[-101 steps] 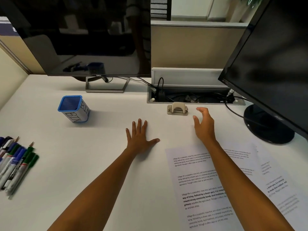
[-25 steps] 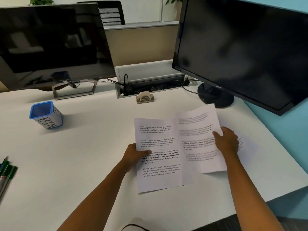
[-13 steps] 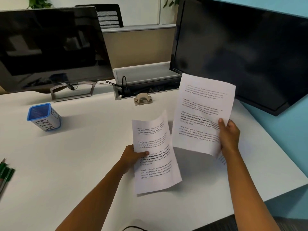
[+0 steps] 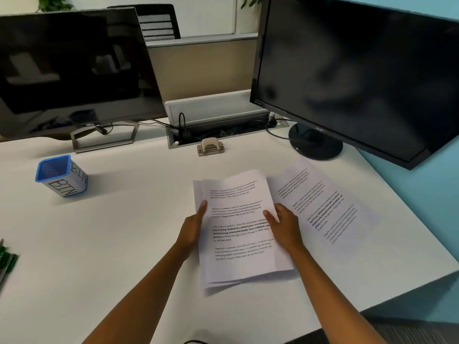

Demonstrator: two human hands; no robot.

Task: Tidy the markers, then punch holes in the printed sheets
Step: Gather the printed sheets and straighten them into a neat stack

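Two printed sheets (image 4: 238, 234) are stacked roughly together at the desk's middle. My left hand (image 4: 192, 229) grips their left edge, thumb on top. My right hand (image 4: 283, 224) holds the right edge, thumb on the top sheet. A third printed sheet (image 4: 320, 204) lies flat on the desk to the right. The beige hole punch (image 4: 210, 146) sits beyond the sheets, near the cable tray. Green markers (image 4: 6, 263) lie at the far left edge, mostly out of frame. The blue-rimmed cup marked BIN (image 4: 62, 176) stands at the left.
Two dark monitors stand at the back, the left one (image 4: 74, 70) on a frame stand, the right one (image 4: 360, 70) on a round base (image 4: 315, 145). An open cable tray (image 4: 223, 130) with plugs sits between them. The desk edge runs diagonally at the lower right.
My right hand brought its raised sheet down onto the sheet held by my left hand. Both hands now hold the pair together.
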